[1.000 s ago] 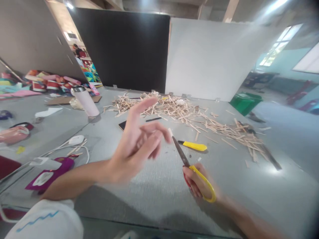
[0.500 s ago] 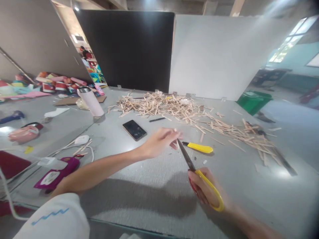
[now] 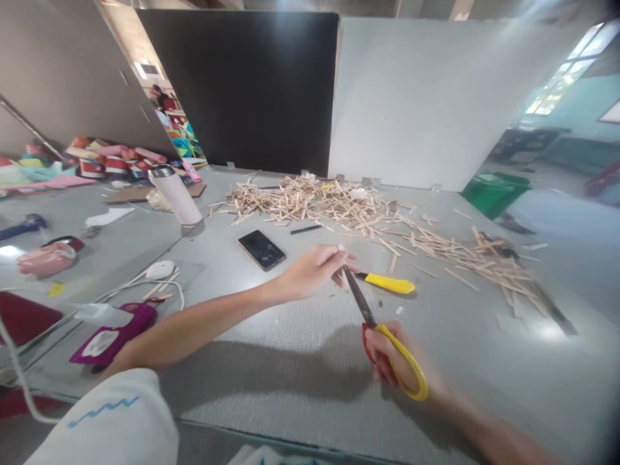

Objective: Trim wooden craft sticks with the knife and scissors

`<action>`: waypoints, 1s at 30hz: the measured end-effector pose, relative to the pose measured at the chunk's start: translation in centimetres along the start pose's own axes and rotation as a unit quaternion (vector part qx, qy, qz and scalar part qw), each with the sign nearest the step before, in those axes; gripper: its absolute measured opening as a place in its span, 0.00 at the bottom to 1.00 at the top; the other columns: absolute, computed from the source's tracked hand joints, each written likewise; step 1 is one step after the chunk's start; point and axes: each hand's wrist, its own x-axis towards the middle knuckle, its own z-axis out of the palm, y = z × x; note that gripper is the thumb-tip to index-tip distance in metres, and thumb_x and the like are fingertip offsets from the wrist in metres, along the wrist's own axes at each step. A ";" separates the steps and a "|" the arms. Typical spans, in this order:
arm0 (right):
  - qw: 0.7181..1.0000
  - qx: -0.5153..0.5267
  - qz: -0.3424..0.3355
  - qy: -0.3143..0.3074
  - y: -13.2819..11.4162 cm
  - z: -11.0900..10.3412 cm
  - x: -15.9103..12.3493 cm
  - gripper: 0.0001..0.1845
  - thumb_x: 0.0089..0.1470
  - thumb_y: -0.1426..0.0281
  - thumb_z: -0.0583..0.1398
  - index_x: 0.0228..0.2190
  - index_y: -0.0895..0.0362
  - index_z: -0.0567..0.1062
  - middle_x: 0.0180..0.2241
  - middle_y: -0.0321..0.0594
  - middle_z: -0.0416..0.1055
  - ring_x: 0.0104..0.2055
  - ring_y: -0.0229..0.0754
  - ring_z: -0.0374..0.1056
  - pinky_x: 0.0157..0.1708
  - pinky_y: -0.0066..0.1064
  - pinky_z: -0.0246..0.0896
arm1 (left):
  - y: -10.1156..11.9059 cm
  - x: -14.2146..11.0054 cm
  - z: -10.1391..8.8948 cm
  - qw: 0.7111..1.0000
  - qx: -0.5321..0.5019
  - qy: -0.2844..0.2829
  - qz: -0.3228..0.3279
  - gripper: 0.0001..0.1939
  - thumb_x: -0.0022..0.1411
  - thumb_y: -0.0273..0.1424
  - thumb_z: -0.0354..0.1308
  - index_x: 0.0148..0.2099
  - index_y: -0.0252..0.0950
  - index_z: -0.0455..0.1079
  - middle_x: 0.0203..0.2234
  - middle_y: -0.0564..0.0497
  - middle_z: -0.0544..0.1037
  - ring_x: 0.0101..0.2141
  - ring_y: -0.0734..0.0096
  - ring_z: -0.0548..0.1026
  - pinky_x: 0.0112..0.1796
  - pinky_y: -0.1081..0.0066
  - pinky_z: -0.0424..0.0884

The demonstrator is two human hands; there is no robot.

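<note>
My right hand (image 3: 392, 358) grips scissors (image 3: 382, 336) with yellow and red handles, blades closed and pointing up and left. My left hand (image 3: 314, 271) reaches across the grey table (image 3: 290, 361), its fingers pinched on a small pale wooden stick (image 3: 341, 249) right at the blade tips. A yellow utility knife (image 3: 387, 282) lies just beyond the blades. A black phone (image 3: 262, 249) rests to the left of my left hand. A wide heap of wooden sticks (image 3: 339, 206) spreads across the far side of the table.
A white tumbler (image 3: 175, 194) stands at the back left. A purple case (image 3: 109, 336), white cables and a white mouse (image 3: 159, 270) lie at the left. Black and white panels wall the table's far edge. A green bin (image 3: 494, 190) sits at the right.
My left hand dropped from raised and spread open to a pinch on a small stick at the scissor tips. The right hand and scissors stayed nearly in place.
</note>
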 end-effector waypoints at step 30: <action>0.992 0.020 0.123 -0.007 2.1 0.7 0.7 0.39 0.64 0.34 0.56 0.17 0.51 0.62 0.06 0.29 0.56 0.07 0.33 0.52 0.11 0.23 0.55 | -10.6 -2.8 3.8 0.998 -0.015 0.064 -0.012 0.32 0.74 0.49 0.64 0.68 0.34 0.64 0.35 0.47 0.84 0.19 0.76 0.71 0.23 0.74 0.65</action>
